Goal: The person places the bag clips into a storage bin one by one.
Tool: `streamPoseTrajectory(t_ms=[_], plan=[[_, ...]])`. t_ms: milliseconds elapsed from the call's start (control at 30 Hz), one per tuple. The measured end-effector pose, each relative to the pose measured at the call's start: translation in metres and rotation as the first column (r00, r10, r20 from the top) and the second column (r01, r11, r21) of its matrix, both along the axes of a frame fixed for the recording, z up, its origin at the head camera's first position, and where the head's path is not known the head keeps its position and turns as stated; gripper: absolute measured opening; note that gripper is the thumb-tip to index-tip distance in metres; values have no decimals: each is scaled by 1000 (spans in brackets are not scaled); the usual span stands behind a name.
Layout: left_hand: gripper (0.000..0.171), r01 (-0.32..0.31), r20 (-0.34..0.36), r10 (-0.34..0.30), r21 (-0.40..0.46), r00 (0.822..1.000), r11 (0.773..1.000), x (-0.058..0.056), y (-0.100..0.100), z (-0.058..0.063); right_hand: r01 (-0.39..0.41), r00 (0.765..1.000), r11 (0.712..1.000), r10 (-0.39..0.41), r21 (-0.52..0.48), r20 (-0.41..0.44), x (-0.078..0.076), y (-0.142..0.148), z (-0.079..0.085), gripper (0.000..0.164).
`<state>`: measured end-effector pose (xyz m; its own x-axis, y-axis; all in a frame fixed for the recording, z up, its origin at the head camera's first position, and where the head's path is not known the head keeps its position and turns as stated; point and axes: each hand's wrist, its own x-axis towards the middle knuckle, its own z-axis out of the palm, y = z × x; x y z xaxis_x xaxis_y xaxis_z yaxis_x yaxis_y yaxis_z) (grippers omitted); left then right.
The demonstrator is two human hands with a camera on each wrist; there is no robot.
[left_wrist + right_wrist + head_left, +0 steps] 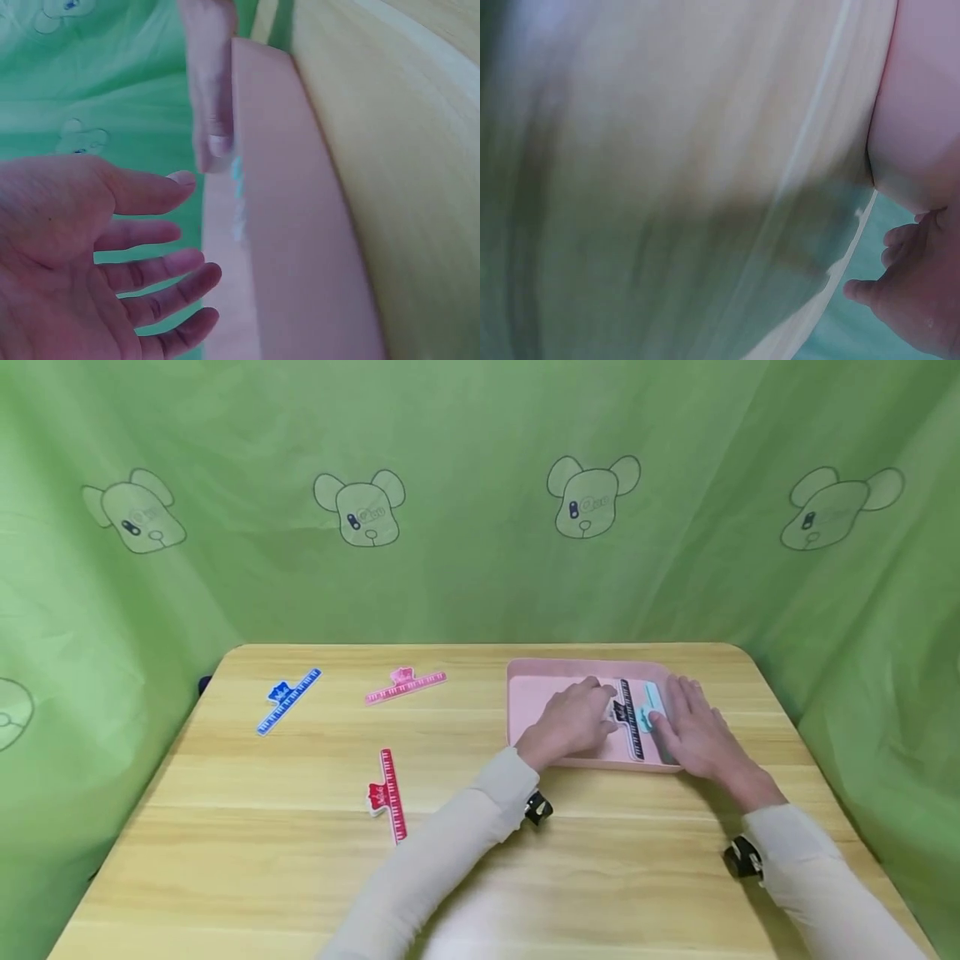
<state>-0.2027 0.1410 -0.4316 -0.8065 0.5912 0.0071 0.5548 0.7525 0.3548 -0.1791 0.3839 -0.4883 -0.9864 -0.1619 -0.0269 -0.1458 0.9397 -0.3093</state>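
Observation:
A pink tray on the table holds a black piano-key clip and a teal clip, side by side in its right part. Over the tray, just left of the black clip, is my left hand; in the left wrist view the left hand has loosely bent, spread fingers and nothing between them. My right hand lies along the tray's right rim with its fingers extended, its thumb by the teal clip. In the right wrist view the right hand shows only partly, at the tray's outer wall.
Left of the tray, a blue clip, a pink clip and a red clip lie apart on the wooden table. The left sleeve passes close to the red clip's lower end. A green curtain hangs behind the table.

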Motion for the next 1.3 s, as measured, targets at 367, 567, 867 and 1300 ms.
streamPoseTrajectory(t_ms=[367,567,867,1300], plan=[[53,49,-75,-50,-7,996,999,24,-34,26,-19,1000,1000,18,-17,-24,3,-4,-4,80],[51,23,-62,-22,1,998,1000,32,-51,38,-31,999,999,30,-36,-39,9,5,-4,80],[50,19,-89,-12,74,996,997,43,-69,47,-27,999,999,25,-42,-47,13,27,-2,79],[48,37,-80,-24,158,997,987,70,-107,50,-10,999,999,8,-37,-41,25,28,-10,78]])
